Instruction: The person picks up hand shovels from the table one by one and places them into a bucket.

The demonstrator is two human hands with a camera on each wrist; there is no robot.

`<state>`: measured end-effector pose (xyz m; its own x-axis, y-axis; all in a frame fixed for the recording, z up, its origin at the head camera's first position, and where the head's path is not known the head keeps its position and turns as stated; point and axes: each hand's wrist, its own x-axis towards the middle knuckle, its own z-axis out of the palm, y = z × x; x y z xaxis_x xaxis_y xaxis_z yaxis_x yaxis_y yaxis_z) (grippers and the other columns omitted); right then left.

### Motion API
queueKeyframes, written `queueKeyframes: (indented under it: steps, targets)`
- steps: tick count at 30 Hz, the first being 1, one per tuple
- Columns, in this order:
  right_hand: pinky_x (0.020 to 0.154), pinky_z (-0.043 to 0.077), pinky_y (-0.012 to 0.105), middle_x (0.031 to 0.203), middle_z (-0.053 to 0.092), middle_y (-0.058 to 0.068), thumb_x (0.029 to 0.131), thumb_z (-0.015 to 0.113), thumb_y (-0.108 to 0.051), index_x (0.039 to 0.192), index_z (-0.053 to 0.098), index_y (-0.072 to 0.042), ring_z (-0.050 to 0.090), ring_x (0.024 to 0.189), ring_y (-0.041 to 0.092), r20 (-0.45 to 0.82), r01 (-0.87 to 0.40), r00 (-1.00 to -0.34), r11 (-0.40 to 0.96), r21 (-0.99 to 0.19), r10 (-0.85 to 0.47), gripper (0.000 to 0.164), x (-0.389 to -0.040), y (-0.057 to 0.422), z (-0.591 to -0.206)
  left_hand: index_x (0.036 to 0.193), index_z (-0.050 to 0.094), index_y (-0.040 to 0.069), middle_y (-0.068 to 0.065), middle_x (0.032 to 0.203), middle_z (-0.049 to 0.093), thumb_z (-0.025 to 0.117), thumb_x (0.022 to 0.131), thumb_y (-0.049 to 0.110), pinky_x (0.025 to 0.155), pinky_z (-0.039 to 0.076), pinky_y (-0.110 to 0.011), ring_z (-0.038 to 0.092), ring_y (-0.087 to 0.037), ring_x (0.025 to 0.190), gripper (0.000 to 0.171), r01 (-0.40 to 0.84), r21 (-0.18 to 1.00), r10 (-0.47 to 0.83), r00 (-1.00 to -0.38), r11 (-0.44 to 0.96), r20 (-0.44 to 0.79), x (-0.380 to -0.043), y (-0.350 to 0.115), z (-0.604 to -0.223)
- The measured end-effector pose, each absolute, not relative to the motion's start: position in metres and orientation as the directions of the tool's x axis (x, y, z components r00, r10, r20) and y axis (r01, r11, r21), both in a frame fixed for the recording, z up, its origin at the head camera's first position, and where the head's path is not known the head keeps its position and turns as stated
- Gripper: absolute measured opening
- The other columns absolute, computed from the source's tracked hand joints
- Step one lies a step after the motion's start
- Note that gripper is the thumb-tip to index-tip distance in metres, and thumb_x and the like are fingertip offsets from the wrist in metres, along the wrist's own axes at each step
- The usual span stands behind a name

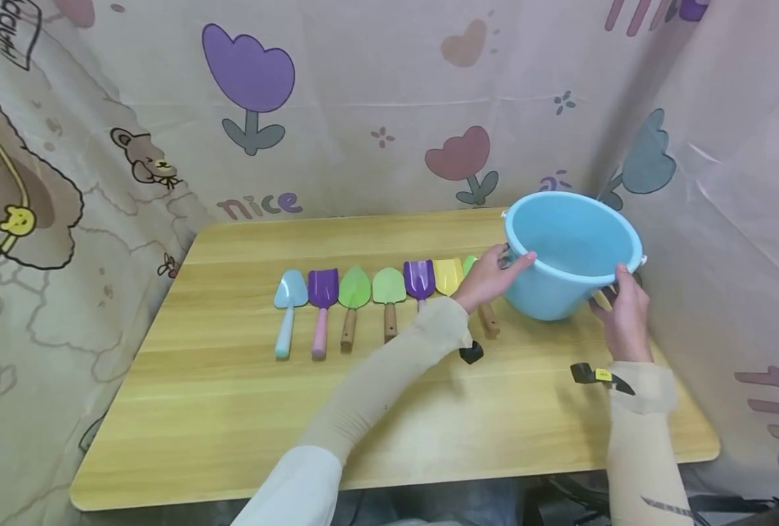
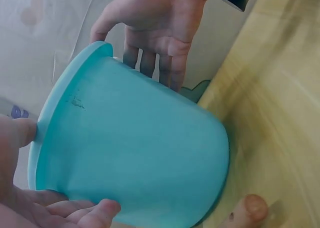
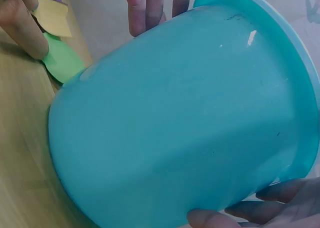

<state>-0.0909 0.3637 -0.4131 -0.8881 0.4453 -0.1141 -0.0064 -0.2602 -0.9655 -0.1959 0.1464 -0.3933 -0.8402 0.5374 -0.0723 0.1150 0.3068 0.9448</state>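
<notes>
A light blue bucket [image 1: 547, 296] is at the right end of the table, upright, its base at or just above the tabletop; I cannot tell which. My left hand [image 1: 484, 281] holds its left side, thumb over the rim and fingers against the outer wall. On the opposite side my right hand [image 1: 628, 318] grips the rim in the same way. Both wrist views show the smooth bucket wall between the hands, with the right hand [image 2: 160, 23] across from the left in the left wrist view. The inside bottom of the bucket is hidden.
Left of the bucket, several toy shovels lie in a row, including a blue shovel [image 1: 291, 288], a purple shovel [image 1: 324, 288] and a yellow shovel [image 1: 448, 276]. My left arm covers some handles. Patterned cloth [image 1: 350, 88] hangs behind the wooden table [image 1: 232, 438] and along its sides.
</notes>
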Motion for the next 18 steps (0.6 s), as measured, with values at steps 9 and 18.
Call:
queueKeyframes:
  steps: [9,18]
  targets:
    - [0.129,0.005,0.057,0.166,0.033,-0.004,0.109,0.044,-0.046,0.163,0.031,-0.019,0.026,0.158,0.023,-0.115,-0.032,-0.87,-0.289,-0.957,0.479,0.062,-0.065,0.355,-0.416,0.161,0.035,0.027,-0.008,0.155,0.055,0.055,0.099,0.065,0.095,0.061,-0.05,0.064,-0.029,0.133,0.076,0.119,0.934,0.561,-0.822,0.337,-0.098,-0.175,0.134,-0.391]
    - [0.128,0.006,0.06,0.167,0.031,-0.003,0.11,0.044,-0.043,0.163,0.031,-0.019,0.023,0.159,0.026,-0.108,-0.049,-0.871,-0.303,-0.952,0.479,0.06,-0.047,0.339,-0.418,0.158,0.04,0.026,-0.007,0.15,0.061,0.054,0.1,0.064,0.081,0.064,-0.041,0.071,-0.025,0.121,0.07,0.169,0.911,0.553,-0.83,0.376,-0.074,-0.154,0.118,-0.392]
